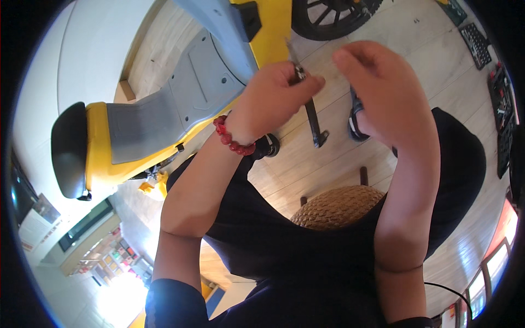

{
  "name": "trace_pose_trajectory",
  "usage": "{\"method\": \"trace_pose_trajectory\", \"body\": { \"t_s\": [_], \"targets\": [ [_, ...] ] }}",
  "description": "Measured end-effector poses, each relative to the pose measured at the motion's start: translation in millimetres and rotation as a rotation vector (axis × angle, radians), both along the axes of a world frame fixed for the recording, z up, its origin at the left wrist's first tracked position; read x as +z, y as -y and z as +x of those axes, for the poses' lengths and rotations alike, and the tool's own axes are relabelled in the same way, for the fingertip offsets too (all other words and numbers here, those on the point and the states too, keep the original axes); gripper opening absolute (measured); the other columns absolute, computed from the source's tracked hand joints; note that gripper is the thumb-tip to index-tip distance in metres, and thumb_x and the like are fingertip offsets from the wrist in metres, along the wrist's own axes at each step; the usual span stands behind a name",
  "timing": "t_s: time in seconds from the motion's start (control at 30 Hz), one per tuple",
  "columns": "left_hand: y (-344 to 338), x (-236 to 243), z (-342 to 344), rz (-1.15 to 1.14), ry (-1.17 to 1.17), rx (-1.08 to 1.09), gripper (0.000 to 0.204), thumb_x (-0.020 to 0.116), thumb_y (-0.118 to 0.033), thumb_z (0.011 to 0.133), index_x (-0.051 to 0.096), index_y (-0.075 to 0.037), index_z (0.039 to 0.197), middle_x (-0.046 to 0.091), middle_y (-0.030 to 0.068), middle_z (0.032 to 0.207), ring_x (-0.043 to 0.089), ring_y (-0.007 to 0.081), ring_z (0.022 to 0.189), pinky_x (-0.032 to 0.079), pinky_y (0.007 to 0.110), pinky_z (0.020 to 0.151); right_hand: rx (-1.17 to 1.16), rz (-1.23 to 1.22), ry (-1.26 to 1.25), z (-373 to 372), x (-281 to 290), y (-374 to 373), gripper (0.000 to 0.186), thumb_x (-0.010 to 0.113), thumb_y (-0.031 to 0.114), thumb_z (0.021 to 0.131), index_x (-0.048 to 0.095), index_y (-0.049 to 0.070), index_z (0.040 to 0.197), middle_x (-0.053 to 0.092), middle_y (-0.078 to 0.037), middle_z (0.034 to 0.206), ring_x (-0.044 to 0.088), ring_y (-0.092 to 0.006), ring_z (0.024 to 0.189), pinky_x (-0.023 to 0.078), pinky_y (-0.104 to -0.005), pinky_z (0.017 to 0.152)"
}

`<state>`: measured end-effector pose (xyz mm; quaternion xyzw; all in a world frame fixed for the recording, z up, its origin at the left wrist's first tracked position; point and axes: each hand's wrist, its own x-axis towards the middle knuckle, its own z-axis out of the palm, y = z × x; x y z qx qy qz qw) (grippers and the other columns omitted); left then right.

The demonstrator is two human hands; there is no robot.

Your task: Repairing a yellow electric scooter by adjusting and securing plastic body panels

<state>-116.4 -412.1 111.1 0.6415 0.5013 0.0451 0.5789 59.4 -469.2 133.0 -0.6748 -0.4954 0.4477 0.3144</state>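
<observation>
My left hand (276, 98), with a red bead bracelet (232, 136) at its wrist, is closed round a slim dark metal part (299, 72). A thin tip sticks out above the fist, and a black bent arm (312, 117) shows below it; whether these are one piece I cannot tell. My right hand (377, 82) hovers to the right, apart from the left, its fingers curled in toward the thumb. Anything between those fingertips is hidden. Beside my left hand stands a yellow and grey motorbike-like vehicle (208, 76) with a long grey seat (143, 128).
A black spoked wheel (333, 16) rests on the wood-look floor at the top. On the right lie a black tool tray (476, 45) and an opened tool case (502, 109). A woven stool (336, 206) is between my legs. Bright shelves (117, 254) stand lower left.
</observation>
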Motion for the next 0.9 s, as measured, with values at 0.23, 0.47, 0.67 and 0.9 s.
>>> {"method": "trace_pose_trajectory", "body": {
  "t_s": [0.23,0.47,0.67,0.9],
  "targets": [
    [6,13,-16,0.170,-0.222,-0.376,0.048,0.061,-0.040,0.084,0.056,0.006,0.071,0.054,0.0143,0.058,0.054,0.0240,0.053,0.043,0.036,0.055,-0.037,0.425,0.177,-43,-15,-73,0.043,0.067,0.035,0.081,0.061,-0.004,0.099,0.065,-0.015,0.086,0.063,-0.0217,0.080,0.048,-0.0324,0.072],
    [14,17,-39,0.213,-0.178,-0.337,0.048,0.061,-0.039,0.083,0.055,0.007,0.069,0.055,0.0217,0.061,0.057,0.0341,0.059,0.044,0.040,0.058,-0.041,0.299,0.425,-77,-18,-89,0.040,0.072,0.033,0.076,0.061,-0.005,0.083,0.065,-0.017,0.079,0.063,-0.0318,0.075,0.049,-0.0375,0.069],
    [15,21,-50,0.227,-0.118,-0.249,0.047,0.061,-0.038,0.082,0.056,0.007,0.070,0.054,0.0219,0.060,0.056,0.0353,0.058,0.044,0.041,0.057,-0.039,0.538,0.595,-74,-35,-87,0.037,0.071,0.032,0.077,0.062,-0.004,0.081,0.065,-0.017,0.077,0.064,-0.0314,0.073,0.049,-0.0371,0.066],
    [18,20,-62,0.228,-0.112,-0.226,0.045,0.060,-0.036,0.082,0.056,0.007,0.071,0.055,0.0229,0.063,0.058,0.0356,0.061,0.044,0.041,0.058,0.002,0.434,0.525,-76,-17,-89,0.038,0.067,0.031,0.080,0.056,-0.005,0.075,0.061,-0.023,0.073,0.061,-0.0381,0.072,0.048,-0.0430,0.064]
  ]
}}
